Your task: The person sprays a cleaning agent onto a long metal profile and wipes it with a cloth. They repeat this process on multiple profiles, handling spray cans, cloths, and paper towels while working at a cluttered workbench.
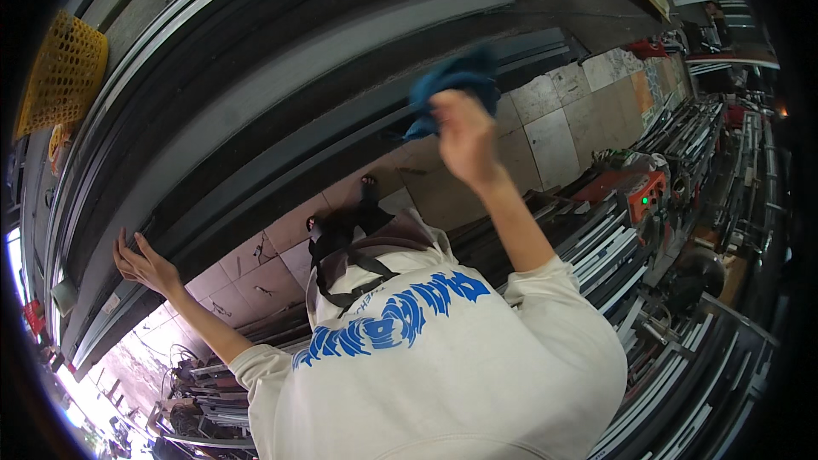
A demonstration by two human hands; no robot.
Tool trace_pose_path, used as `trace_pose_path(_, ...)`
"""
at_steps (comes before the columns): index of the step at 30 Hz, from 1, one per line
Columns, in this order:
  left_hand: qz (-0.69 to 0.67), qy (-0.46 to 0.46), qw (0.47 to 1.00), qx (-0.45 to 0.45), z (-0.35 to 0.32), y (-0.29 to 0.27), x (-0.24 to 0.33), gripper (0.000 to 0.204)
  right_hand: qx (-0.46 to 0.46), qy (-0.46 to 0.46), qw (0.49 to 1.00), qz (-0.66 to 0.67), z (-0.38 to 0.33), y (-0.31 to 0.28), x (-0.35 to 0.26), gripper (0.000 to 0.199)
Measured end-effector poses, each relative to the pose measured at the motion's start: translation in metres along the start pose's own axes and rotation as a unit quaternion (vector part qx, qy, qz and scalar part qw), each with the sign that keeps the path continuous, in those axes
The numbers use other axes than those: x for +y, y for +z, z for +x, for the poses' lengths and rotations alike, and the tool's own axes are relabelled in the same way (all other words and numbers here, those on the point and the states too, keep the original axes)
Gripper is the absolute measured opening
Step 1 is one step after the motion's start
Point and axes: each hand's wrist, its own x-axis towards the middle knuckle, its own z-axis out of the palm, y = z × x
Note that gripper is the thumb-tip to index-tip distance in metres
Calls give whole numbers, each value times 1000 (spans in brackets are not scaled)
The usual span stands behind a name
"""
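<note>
Here are the long profiles (341,60), dark grey, straight-edged, smooth and dull, stretching side by side across the view in front of the person; they overlap too much to count. One yellow basket (64,77), full of holes, stands at far left. Then one cloth (464,77), deep blue, bunched and motion-blurred, up over the profiles' near edge, and the right hand (467,140) has its fingers curled tight round it! The left hand (146,266) is empty, fingers loosely spread at the profiles; contact I can't tell. Right side: one red box (635,194), two green lights.
</note>
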Motion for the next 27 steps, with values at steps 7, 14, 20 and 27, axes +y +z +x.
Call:
trace_pose_path(7, 15, 0, 1000, -12, 2, -1, -3, 52, -69, -146, 987, 20, 15, 24, -27, 34)
trace_pose_path(14, 22, -4, 999, -46, 4, -2, -7, 57, -92, -78, 971, -207, 17, -79, 98, 32)
trace_pose_path(20, 27, 12, 998, -48, 6, -2, -5, 58, -38, 94, 908, -406, 43, -213, 229, 28)
trace_pose_path(27, 21, 13, 1000, -9, 5, -2, 2, 49, 11, 49, 975, -216, 18, -149, 138, 25)
